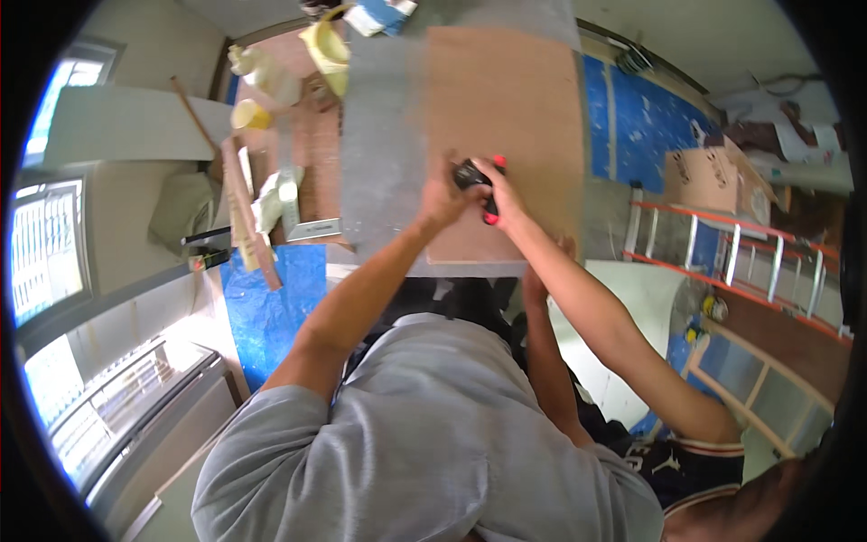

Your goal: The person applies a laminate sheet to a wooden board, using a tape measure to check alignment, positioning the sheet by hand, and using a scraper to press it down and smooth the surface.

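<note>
My left hand (441,194) is over the brown board, its fingers closed around the dark end of a black and red hand tool (492,194). Motion blur hides the tool's exact kind. From the right, a co-worker's hand (508,194), on an arm with a black sleeve, grips the same tool. My right hand (536,285) is at the near right edge of the brown board (506,99), mostly covered by the co-worker's forearm. Its fingers are too hidden to show a grip. The board lies flat on a grey tabletop (384,135).
Wood strips (242,199), a metal square (313,229) and a yellow container (327,50) lie to the left. An orange ladder (736,226) and a cardboard box (713,181) are at the right. The co-worker in a black jersey (673,465) stands close on my right.
</note>
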Demonstrator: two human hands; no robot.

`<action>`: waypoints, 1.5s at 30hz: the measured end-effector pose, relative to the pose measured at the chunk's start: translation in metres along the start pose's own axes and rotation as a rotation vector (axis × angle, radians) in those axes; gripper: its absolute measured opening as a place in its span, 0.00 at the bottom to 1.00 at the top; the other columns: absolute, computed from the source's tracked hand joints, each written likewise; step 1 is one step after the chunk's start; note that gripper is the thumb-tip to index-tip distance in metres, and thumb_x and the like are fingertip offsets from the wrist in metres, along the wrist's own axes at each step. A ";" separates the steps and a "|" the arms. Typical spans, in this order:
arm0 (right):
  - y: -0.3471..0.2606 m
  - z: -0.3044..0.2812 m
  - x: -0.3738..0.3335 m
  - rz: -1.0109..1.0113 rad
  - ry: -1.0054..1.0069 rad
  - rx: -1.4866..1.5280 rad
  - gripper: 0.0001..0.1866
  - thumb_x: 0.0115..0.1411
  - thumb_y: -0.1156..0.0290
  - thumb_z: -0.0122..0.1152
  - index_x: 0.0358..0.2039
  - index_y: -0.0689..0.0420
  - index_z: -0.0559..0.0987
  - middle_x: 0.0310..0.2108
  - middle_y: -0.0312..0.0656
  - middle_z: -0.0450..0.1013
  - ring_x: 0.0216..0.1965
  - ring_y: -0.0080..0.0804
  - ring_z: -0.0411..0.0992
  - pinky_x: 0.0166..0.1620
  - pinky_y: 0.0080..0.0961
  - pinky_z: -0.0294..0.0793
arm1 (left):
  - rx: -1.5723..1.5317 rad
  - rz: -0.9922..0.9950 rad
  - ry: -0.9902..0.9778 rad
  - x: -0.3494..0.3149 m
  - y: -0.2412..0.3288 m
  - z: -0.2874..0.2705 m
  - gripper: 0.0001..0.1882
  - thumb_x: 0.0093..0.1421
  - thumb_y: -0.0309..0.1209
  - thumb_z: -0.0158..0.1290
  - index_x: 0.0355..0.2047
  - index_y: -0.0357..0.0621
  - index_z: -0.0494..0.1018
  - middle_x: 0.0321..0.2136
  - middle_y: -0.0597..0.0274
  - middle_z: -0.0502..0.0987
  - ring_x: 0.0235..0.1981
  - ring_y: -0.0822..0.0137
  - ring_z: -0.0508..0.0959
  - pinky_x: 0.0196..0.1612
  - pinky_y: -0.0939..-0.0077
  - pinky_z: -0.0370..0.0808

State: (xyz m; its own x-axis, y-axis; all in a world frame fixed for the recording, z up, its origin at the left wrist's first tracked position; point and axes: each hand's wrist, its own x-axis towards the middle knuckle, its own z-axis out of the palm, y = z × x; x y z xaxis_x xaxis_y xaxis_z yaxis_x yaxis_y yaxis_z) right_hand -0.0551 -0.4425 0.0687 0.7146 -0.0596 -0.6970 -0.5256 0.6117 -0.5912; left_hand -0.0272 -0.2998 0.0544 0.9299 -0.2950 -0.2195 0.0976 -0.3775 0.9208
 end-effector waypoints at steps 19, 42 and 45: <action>0.097 -0.197 -0.053 -0.663 1.344 -1.164 0.33 0.59 0.51 0.64 0.59 0.57 0.70 0.58 0.51 0.69 0.59 0.53 0.64 0.59 0.53 0.62 | 0.332 -0.040 -0.044 0.022 -0.068 -0.060 0.30 0.54 0.41 0.61 0.52 0.33 0.70 0.24 0.54 0.79 0.27 0.57 0.79 0.33 0.63 0.74; -0.017 -0.246 0.024 -0.620 1.004 -0.854 0.15 0.56 0.63 0.67 0.42 0.56 0.83 0.39 0.45 0.75 0.44 0.46 0.74 0.49 0.41 0.73 | 0.288 -0.106 -0.130 0.022 -0.072 -0.050 0.22 0.55 0.24 0.61 0.50 0.36 0.70 0.25 0.60 0.77 0.25 0.70 0.77 0.29 0.72 0.76; -0.012 -0.233 0.027 -0.635 1.100 -0.992 0.16 0.54 0.65 0.68 0.43 0.55 0.83 0.37 0.45 0.74 0.42 0.46 0.73 0.46 0.40 0.73 | 0.227 -0.105 -0.149 0.023 -0.079 -0.053 0.22 0.56 0.24 0.60 0.51 0.37 0.70 0.25 0.60 0.76 0.26 0.70 0.77 0.30 0.73 0.77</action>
State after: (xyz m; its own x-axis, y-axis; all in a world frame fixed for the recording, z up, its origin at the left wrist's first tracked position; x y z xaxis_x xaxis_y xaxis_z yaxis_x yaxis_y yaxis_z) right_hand -0.1371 -0.6351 -0.0376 0.4911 -0.8682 0.0703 -0.6776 -0.4315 -0.5956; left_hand 0.0051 -0.2299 -0.0061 0.8550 -0.3635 -0.3700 0.0927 -0.5948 0.7985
